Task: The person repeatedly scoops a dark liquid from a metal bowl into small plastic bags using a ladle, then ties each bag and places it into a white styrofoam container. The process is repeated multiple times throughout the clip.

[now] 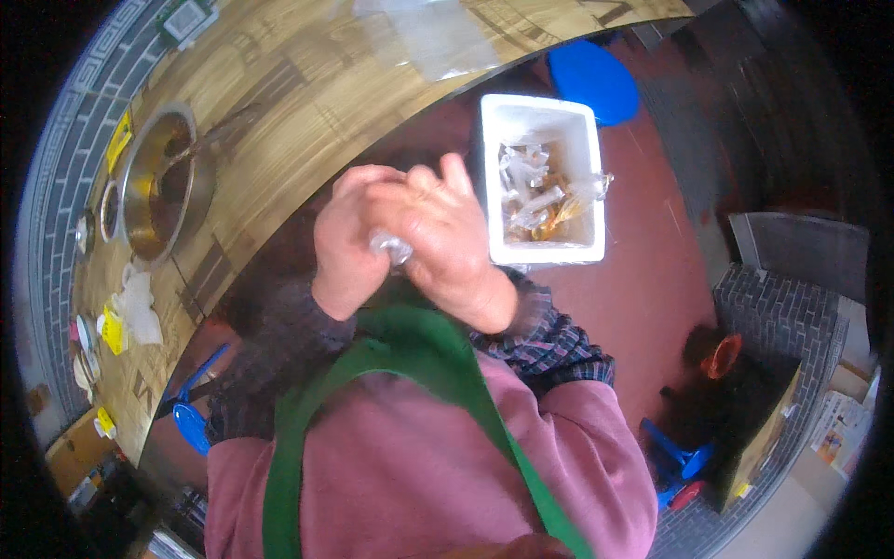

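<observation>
My left hand (347,241) and my right hand (443,241) are pressed together in front of my green apron (419,328). Crumpled clear plastic (390,247), seemingly the end of a bag, pokes out between them on the side facing me. The rest of it is hidden inside my grip. Just beyond my right hand stands a white foam box (598,175). Inside it lie several clear plastic bags (534,199), some with amber-coloured contents, and one hangs over the box's right rim.
A wood-patterned table (279,133) curves along the left and top. It carries a steel basin (194,209) with dark liquid, a white cloth or tissue (140,304) and flat clear plastic sheets (447,35). A blue stool (594,80) stands behind the foam box on the red floor (646,230).
</observation>
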{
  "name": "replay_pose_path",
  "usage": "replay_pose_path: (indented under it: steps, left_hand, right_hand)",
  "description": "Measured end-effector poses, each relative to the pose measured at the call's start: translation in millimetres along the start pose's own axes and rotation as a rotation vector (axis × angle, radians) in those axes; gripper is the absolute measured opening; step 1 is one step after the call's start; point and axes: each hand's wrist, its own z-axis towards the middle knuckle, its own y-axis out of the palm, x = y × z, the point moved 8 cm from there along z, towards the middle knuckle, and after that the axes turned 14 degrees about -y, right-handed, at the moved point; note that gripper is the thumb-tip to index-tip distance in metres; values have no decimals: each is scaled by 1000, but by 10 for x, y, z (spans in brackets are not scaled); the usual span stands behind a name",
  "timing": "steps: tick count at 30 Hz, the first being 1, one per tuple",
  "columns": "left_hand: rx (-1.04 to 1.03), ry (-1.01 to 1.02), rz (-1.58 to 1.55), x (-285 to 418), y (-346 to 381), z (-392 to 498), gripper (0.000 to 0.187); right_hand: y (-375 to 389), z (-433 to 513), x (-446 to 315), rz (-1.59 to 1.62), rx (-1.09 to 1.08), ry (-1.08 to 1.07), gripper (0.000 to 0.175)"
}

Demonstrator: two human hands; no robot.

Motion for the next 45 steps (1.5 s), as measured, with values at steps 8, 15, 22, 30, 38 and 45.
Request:
replay_pose_path:
  steps: [8, 15, 22, 30, 38, 45]
  left_hand:
    - [-29, 287, 186, -18, 421, 38, 26]
    - [-12, 110, -51, -169, 610, 317, 14]
    - [-168, 78, -51, 11, 1053, 645, 51]
    - [-123, -249, -124, -658, 645, 686, 29]
    - [-159, -291, -188, -750, 413, 459, 16]
    - [-165, -258, -262, -576, 220, 374, 12]
  right_hand:
    - [-234, 98, -83, 174, 16, -108, 32]
    - [-391, -329, 630, 109, 82, 487, 44]
    - [-1098, -768, 1235, -95, 262, 782, 16]
    - [-1197, -1458, 2334, -437, -422, 982, 22]
    - [-1178, -548, 2069, -543, -321, 530, 23]
    - [28, 358, 2275, -324, -581, 348, 37]
